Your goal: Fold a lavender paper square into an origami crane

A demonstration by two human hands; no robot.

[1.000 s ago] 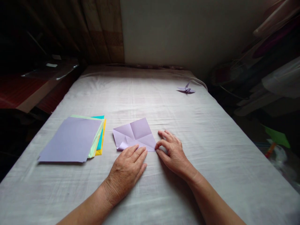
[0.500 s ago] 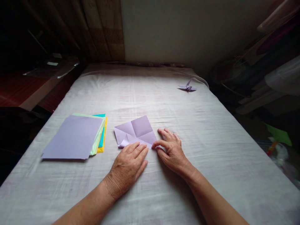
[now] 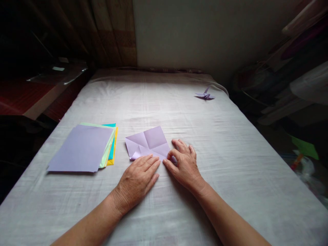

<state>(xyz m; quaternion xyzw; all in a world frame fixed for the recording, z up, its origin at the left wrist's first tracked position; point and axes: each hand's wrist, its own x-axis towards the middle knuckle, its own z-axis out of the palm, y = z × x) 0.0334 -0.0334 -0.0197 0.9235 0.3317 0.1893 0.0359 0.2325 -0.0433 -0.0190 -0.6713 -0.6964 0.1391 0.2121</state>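
A creased sheet of purple origami paper [image 3: 155, 138] lies on the sheet-covered bed, with fold lines crossing near its middle. Its near left edge curls up slightly. My left hand [image 3: 139, 177] rests flat, fingers stretched out together over the paper's near edge and hiding part of it. At the near right corner, my right hand [image 3: 182, 164] has its thumb and bent index finger closed on the paper, while the other fingers rest on the cloth beyond.
A stack of coloured paper [image 3: 80, 147], purple on top, lies to the left. A folded purple paper crane [image 3: 205, 95] stands far right on the bed [image 3: 230, 153]. A reddish wooden table [image 3: 28, 95] with a clear plastic sleeve is at left. Green paper [image 3: 304, 147] shows beyond the right edge.
My right hand has shifted slightly left, and its thumb and index finger have closed at the paper's corner. My left hand has moved a little left. The paper has hardly moved.
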